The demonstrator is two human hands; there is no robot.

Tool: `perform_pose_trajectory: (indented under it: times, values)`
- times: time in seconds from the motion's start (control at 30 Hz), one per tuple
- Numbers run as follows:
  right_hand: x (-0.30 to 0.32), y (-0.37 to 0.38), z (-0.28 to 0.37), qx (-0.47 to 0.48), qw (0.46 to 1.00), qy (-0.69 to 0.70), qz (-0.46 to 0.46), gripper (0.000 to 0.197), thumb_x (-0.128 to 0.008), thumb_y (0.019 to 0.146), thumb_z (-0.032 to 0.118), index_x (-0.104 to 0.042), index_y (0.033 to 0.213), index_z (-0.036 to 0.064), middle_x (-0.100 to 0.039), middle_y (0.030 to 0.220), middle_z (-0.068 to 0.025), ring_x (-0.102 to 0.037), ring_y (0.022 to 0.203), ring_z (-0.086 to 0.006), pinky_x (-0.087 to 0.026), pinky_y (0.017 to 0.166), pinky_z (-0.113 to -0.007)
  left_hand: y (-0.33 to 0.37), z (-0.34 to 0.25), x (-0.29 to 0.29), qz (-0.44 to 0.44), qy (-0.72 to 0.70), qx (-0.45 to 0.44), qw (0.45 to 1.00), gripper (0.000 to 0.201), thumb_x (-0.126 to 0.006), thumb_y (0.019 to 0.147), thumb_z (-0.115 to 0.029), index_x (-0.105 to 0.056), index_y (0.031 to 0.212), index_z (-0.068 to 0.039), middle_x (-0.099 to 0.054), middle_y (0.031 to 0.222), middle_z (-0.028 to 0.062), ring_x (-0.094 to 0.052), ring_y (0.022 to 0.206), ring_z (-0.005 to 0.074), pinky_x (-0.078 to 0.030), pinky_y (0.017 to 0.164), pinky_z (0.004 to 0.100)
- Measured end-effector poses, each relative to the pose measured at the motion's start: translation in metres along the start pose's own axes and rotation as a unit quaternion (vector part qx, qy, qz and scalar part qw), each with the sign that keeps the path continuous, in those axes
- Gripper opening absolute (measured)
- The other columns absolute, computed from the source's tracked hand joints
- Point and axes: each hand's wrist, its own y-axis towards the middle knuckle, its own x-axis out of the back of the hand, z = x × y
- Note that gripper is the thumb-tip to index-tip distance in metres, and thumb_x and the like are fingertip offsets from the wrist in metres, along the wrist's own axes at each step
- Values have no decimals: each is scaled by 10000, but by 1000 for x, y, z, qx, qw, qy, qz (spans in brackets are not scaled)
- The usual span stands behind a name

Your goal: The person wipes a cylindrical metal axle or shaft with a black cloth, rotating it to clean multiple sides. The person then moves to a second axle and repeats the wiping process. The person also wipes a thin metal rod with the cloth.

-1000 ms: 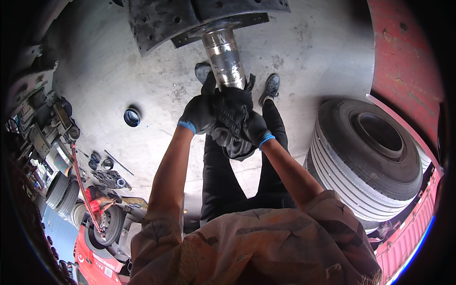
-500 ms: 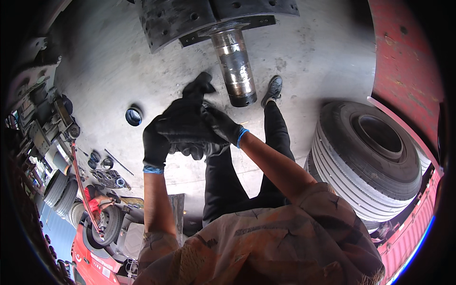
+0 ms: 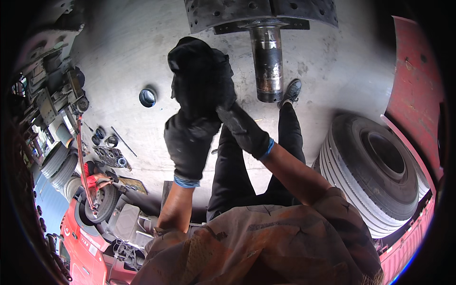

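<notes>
Gripping black rag (image 3: 202, 71), fingers (image 3: 228, 116) beneath

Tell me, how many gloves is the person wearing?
2. The left glove is on the raised left hand, gripping a dark rag. The right glove is just beside it, touching the rag's lower edge.

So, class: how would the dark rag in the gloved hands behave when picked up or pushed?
The rag is bunched and folded over itself, so it is probably floppy and light. The left hand and right hand both clutch it, which suggests it sags if unsupported. It looks unlikely to roll or break.
</notes>
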Motion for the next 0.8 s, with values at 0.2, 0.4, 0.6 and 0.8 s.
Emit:
perform_pose_trajectory:
  times: [0.2,0.4,0.6,0.8]
  values:
    - [37,31,25,95,935,-340,-42,278,-511,941,154,-552,1194,44,-612,1096,-66,-581,1013,-148,-480,884,-280,-25,-5,3,124,6,-140,982,817,-791,697,-246,-371,1352,4,-512,1171,221,-515,1049,377,-427,876,451]
    - [33,39,44,18,996,9,-92,376,-498,940,213,-494,1285,64,-546,1272,-102,-535,1154,-225,-452,996,-360,-59,53,-35,33,-461,177,869,310,-470,974,-196,-510,1194,20,-607,1100,124,-584,1040,201,-476,896,313]
    - [23,46,34,-55,985,159,31,397,-508,933,188,-473,1310,71,-543,1282,-100,-524,1169,-239,-439,1006,-375,-82,114,-141,233,-361,173,886,277,-494,948,-165,-545,1172,-11,-595,1097,90,-556,1061,209,-438,948,321]
    - [35,34,37,-20,987,-157,-31,385,-556,925,157,-491,1285,40,-559,1249,-102,-544,1142,-228,-465,970,-361,-43,74,-142,57,-134,-109,983,338,-465,942,-136,-509,1266,-49,-559,1255,108,-506,1179,253,-395,1008,367]
